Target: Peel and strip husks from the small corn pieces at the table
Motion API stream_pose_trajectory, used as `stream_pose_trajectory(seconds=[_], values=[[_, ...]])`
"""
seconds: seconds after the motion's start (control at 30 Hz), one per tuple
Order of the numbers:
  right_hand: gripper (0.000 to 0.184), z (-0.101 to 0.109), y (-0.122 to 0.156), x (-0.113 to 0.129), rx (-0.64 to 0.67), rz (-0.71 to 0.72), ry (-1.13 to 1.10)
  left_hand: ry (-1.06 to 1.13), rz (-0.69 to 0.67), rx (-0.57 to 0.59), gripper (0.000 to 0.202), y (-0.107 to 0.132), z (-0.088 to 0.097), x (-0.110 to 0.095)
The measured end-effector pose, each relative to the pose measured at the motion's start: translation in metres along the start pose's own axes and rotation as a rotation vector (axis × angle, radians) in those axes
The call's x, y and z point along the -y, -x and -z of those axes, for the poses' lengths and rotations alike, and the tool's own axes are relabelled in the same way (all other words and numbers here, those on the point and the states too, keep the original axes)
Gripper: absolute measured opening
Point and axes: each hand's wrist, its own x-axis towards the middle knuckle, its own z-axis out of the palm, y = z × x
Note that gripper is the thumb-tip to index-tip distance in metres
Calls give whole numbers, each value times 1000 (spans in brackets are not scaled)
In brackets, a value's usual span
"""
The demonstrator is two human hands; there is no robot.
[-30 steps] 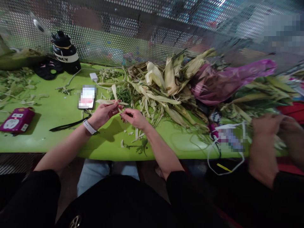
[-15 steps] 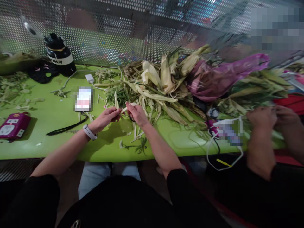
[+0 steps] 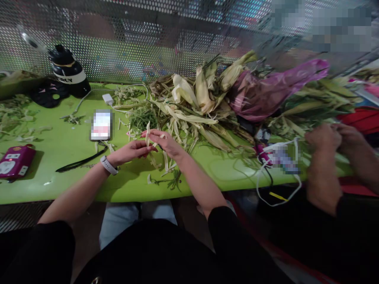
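Note:
Pale strips of corn husk (image 3: pixel 148 128) stick up and loop between my two hands above the green table. My left hand (image 3: pixel 135 151), with a white watch on its wrist, pinches the strips from the left. From the right, my right hand (image 3: pixel 166 142) crosses over it, fingers bent round the same husk, and the fingertips of both hands almost meet. Part of the husk is hidden behind the fingers. Just behind the hands lies a small heap of thin green strands (image 3: pixel 143 119). Loose husk scraps (image 3: pixel 169 167) and a green sprig (image 3: pixel 174 180) lie in front of my right hand.
A large pile of dry corn husks (image 3: pixel 194 96) and a pink plastic bag (image 3: pixel 266 98) stand behind to the right. On the left are a phone (image 3: pixel 101 125), a purple socket block (image 3: pixel 17 161) and a black bottle (image 3: pixel 71 75). A co-worker's hands (image 3: pixel 324 138) are at far right.
My right hand has shifted left, its fingers now over my left fingertips. The husk strip, earlier stretched between the hands, is now looped close around the fingers. The view has moved slightly.

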Motion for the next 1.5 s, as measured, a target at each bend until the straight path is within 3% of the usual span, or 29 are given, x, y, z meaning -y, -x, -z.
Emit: stream_pose_trajectory(seconds=[0.07, 0.2, 0.33, 0.53, 0.67, 0.87, 1.0, 1.1, 1.23, 1.3, 1.4, 1.5], values=[[33, -7, -1, -5, -44, 10, -93, 19, 15, -12, 36, -2, 1, 2], [30, -11, -5, -15, -198, 114, -251, 135, 22, -149, 30, -2, 3, 3], [27, -11, -4, -16, -236, 153, -300, 225, 46, -139, 27, -2, 1, 3], [40, -3, -1, -3, -99, 3, -283, 491, 89, -165, 27, -4, 0, 9], [40, 4, -3, -2, -149, -26, -244, 637, 76, -155, 23, -5, 2, 10], [35, 1, -4, -8, -263, 26, -96, 565, -1, -162, 18, -6, 2, 12], [40, -3, -3, -7, -333, 55, -47, 543, 36, -174, 17, -5, 1, 11], [47, -1, -2, -4, -292, 50, 25, 625, 58, -228, 18, -4, 4, 9], [52, 4, 1, 0, -110, -38, 209, 698, 10, -307, 26, -5, 10, 12], [48, 6, 3, 1, -48, -11, 254, 647, -24, -355, 29, -6, 12, 15], [41, 7, 3, 0, -65, 79, 288, 548, -28, -397, 28, -7, 11, 18], [40, 8, 3, 0, -85, 103, 336, 460, -21, -367, 26, -6, 8, 17]])
